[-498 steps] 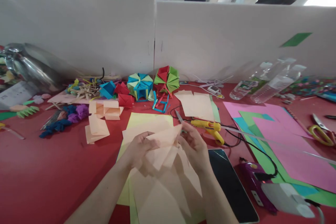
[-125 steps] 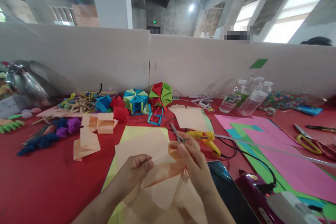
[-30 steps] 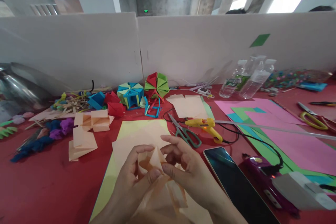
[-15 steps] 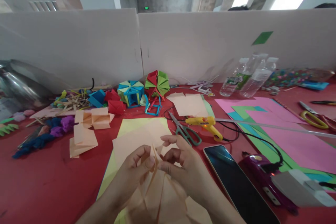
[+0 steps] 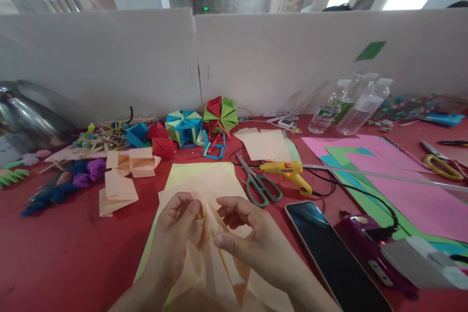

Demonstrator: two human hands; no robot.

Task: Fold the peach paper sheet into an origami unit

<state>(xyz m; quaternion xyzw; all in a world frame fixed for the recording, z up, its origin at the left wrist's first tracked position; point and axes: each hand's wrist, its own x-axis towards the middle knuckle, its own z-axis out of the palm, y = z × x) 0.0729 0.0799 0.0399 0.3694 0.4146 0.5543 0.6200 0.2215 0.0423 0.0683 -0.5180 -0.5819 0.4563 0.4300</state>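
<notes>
A peach folded paper piece stands between my hands, low in the middle of the view, its creased flaps upright. My left hand pinches its left flap between thumb and fingers. At its right side is my right hand, thumb and fingers spread apart; the thumb tip lies at the paper's edge, and whether it touches is unclear. Beneath lie peach sheets on a yellow sheet. More peach folded pieces sit to the left.
Green-handled scissors, a yellow glue gun and a phone lie right of my hands. Beyond the phone is a purple power strip with cables. Plastic bottles and coloured paper models stand near the white partition.
My hands have moved slightly apart, the left one to the left. The right fingers have parted from the pinch at the top, and the paper's flaps have spread. The view shifted slightly.
</notes>
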